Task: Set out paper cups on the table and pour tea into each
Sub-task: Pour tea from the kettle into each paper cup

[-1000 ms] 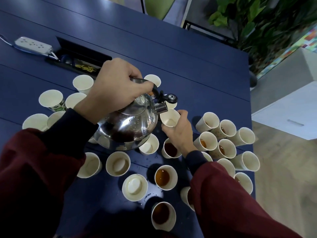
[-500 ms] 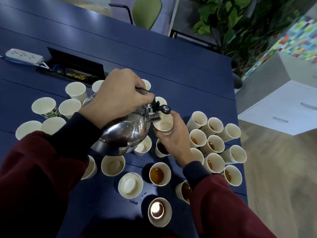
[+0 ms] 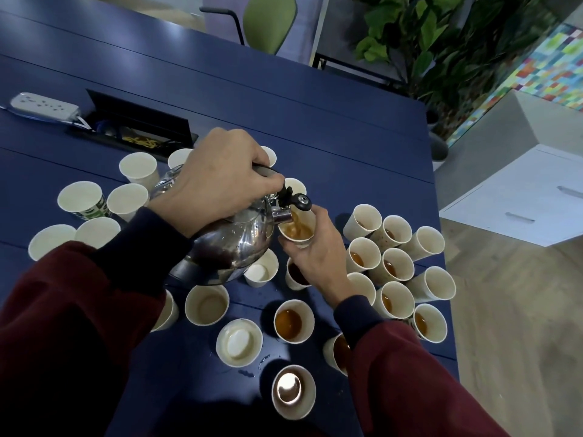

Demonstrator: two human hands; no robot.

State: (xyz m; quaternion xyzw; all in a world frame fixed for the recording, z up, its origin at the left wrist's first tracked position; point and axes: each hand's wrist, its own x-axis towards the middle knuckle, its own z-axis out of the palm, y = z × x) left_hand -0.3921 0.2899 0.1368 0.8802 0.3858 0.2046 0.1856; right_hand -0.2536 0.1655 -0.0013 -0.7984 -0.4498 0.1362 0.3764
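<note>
My left hand [image 3: 217, 181] grips the black handle of a shiny steel kettle [image 3: 233, 244], tilted to the right. Brown tea runs from its spout into a white paper cup [image 3: 298, 231] that my right hand [image 3: 318, 257] holds just above the blue table [image 3: 315, 137]. Several cups with tea [image 3: 392, 266] stand in a cluster at the right and in front [image 3: 291, 321]. Several empty cups [image 3: 80, 200] stand at the left, and others [image 3: 206, 304] sit under the kettle.
A white power strip [image 3: 42, 105] and an open cable hatch [image 3: 138, 127] lie at the far left. The table's right edge runs close beside the filled cups. A green chair [image 3: 269, 22], plants [image 3: 426, 36] and a white cabinet [image 3: 520, 200] stand beyond.
My right hand lifted the empty cup up to the spout. The kettle tipped further, and tea now flows into the cup.
</note>
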